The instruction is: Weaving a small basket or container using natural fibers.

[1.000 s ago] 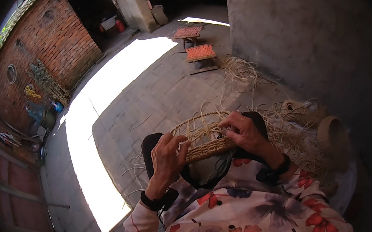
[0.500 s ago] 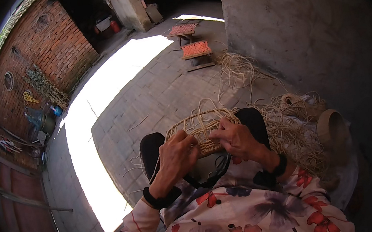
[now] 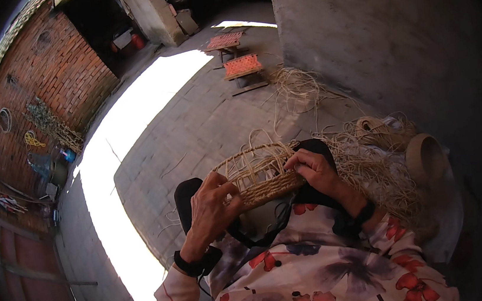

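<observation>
A half-woven straw-rope basket point(image 3: 269, 190) rests on my lap between my knees. Tight braided rows form its near side, while thin cords span its far part with gaps between them. My left hand point(image 3: 211, 204) grips the basket's left end with curled fingers. At the right end, my right hand point(image 3: 314, 170) has its thumb and fingers closed on the rim. Which single strand, if any, lies in the fingertips cannot be made out. Loose cord ends stick out beyond the far edge.
Tangled straw cord point(image 3: 368, 171) heaps at my right, beside a cord roll point(image 3: 372, 126) and a round tan ring-shaped container point(image 3: 426, 159). More cord point(image 3: 299, 87) lies ahead near the plaster wall point(image 3: 382, 33). Two folding stools point(image 3: 243, 65) with red woven seats stand farther off. A brick wall rises left.
My hands have spread apart, the right one moving out to the basket's right end. More of the woven near side shows between them. The whole view has shifted slightly.
</observation>
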### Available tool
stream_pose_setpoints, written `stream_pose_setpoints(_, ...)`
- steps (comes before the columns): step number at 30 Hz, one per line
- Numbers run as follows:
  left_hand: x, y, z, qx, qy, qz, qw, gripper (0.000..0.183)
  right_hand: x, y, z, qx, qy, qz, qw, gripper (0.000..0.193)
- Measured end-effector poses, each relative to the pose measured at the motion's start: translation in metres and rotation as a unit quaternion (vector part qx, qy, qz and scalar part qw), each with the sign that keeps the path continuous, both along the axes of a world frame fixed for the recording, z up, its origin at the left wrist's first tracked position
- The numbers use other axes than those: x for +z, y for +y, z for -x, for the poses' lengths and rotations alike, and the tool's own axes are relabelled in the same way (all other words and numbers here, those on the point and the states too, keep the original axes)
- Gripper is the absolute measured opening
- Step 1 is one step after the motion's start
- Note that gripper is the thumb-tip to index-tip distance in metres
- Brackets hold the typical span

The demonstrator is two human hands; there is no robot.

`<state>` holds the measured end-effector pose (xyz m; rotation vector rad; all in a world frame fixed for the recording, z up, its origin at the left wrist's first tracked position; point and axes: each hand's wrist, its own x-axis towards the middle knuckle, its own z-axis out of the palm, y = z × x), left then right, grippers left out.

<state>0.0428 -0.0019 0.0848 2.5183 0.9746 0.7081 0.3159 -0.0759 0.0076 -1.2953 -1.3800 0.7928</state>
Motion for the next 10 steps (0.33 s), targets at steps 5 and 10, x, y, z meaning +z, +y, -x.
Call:
stream_pose_setpoints(5,-0.001,-0.002,0.002,0.004,-0.002,0.027,1.000,0.010,0.006,-0.007,0.010,-0.014,-0.082,-0.044,0.996,0.018)
stream_pose_setpoints(10,-0.013,-0.002,0.008,-0.015,-0.024,0.025,0.999,0.014,0.035,-0.007,0.034,-0.027,-0.245,-0.133,0.960,0.021)
